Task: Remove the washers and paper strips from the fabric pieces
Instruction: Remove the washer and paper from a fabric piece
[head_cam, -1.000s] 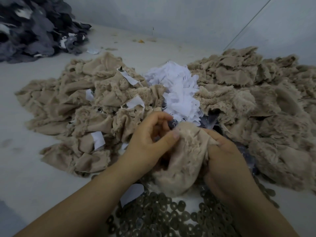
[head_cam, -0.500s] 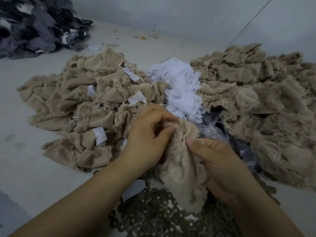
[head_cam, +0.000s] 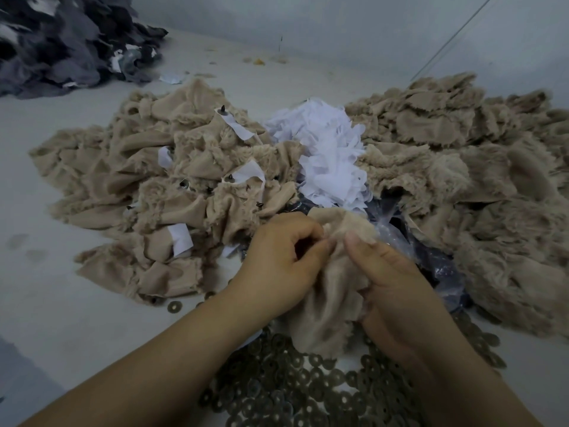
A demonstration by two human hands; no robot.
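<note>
Both hands close together, left hand (head_cam: 277, 266) and right hand (head_cam: 397, 291) pinched fabric piece (head_cam: 332, 306) above washers (head_cam: 286, 392); paper strips (head_cam: 329, 158) heaped just behind.

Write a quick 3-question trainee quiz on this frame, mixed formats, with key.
1. True or false: the left hand and the right hand both grip the same beige fabric piece.
2. Multiple choice: the heap of loose washers lies (A) nearest the person, under the wrists; (B) on top of the dark grey fabric pile; (C) against the far wall.
3. Fill in: the pile of removed white paper strips sits between two heaps of ___ fabric.

Key
1. True
2. A
3. beige: the left heap, with strips and studs still on, and the right heap.
</note>
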